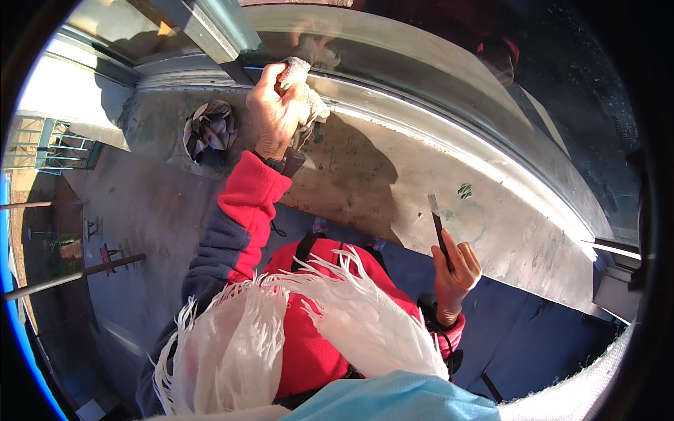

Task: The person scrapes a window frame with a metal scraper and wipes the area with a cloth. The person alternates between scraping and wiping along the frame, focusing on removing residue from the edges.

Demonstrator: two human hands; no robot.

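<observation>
My left hand (276,113) grips a bunched, pale terry cloth (310,105) at the lower left part of the window pane (379,63), close to the upright frame post (221,37). Part of the cloth hangs below my fingers, over the sill (353,173). In my right hand (458,273) is a dark-handled, narrow flat-bladed tool (436,216), perhaps a scraper, its blade pointing away from me above the sill. A crumpled patterned cloth (210,131) lies on the sill to the left of my left wrist.
The metal window track (474,152) runs along the sill's far side, brightly sunlit. A small green mark (464,191) shows on the sill. White fringed scarf ends (368,305) hang before my chest. At left, metal poles (79,276) and a blue railing (68,147) appear.
</observation>
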